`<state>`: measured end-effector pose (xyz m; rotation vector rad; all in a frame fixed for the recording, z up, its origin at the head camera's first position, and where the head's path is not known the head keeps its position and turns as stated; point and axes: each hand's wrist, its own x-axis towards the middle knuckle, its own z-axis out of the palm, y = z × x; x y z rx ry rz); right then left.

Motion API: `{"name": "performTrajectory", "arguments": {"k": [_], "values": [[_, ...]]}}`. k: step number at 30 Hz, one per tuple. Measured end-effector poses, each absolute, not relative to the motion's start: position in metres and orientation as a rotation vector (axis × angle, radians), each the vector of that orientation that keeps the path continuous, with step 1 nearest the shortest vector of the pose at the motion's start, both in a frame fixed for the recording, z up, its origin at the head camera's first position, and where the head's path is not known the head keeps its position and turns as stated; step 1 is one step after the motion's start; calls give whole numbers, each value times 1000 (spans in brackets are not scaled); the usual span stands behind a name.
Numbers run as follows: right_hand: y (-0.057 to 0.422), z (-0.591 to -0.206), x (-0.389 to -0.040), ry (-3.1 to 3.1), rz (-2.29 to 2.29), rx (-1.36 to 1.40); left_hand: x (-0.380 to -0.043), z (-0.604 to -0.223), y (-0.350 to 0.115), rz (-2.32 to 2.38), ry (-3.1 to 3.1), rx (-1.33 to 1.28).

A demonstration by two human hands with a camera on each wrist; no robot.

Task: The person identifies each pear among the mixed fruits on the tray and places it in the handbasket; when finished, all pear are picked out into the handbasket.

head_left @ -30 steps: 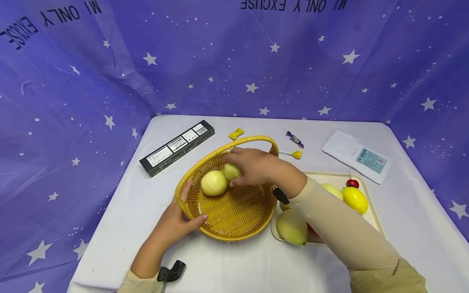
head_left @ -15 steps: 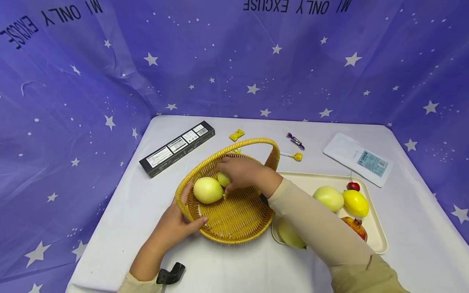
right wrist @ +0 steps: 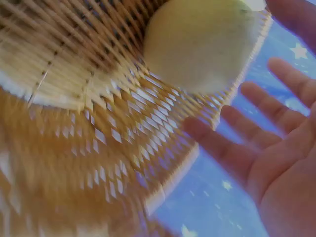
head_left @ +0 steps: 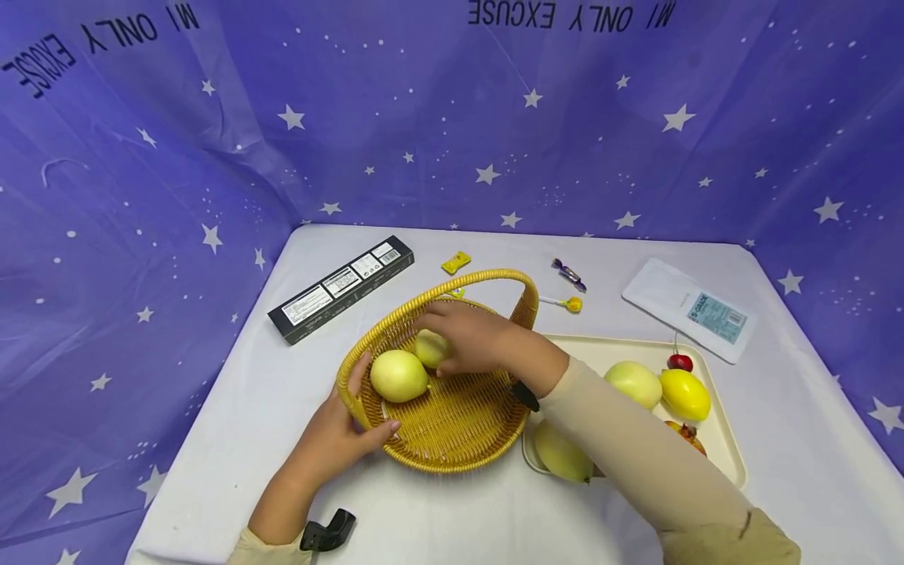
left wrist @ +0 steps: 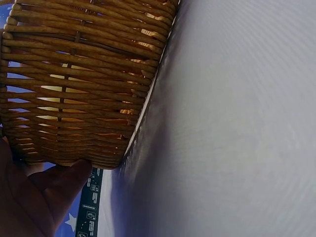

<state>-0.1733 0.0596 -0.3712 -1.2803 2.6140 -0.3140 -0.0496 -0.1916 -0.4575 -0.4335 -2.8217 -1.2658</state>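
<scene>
My left hand (head_left: 335, 428) grips the left side of a yellow wicker basket (head_left: 459, 467) by its rim, thumb over the edge. In the left wrist view the fingers (left wrist: 64, 185) press the woven wall. Inside the basket, two pale yellow-green fruits sit side by side at the left: a rounded fruit (head_left: 399, 377) with a small stem tip, and a second fruit (head_left: 429, 349) partly behind my right hand (head_left: 469, 337). That hand reaches over the basket's far side. Seen from the right wrist, its fingers are spread and straight, apart from the pale fruit (right wrist: 200, 47).
Right of the basket lies a cream tray (head_left: 730, 463) with pale fruits, a lemon (head_left: 685, 395), a cherry (head_left: 680, 362) and a pomegranate (head_left: 688, 435) half behind the sleeve. Around them are a black box (head_left: 342, 289), wrapped candies (head_left: 568, 275), a lollipop (head_left: 570, 304) and a white pouch (head_left: 692, 310).
My right hand has moved left inside the basket with the second fruit, then loosened its fingers from it. The first fruit has shifted slightly left and nearer. My left hand stays on the rim.
</scene>
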Motion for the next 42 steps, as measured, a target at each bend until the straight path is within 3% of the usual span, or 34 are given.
{"name": "performTrajectory", "arguments": {"k": [10, 18, 31, 42], "values": [[159, -309, -124, 2610, -579, -1273, -49, -456, -190, -1262, -2827, -408], [238, -322, -116, 2740, -666, -859, -48, -456, -189, -1276, -2836, -384], [231, -387, -107, 2692, -580, -788, -48, -456, -188, -1265, -2836, -383], [233, -402, -115, 2553, -630, -740, -48, -457, -188, -1258, -2839, -385]]}}
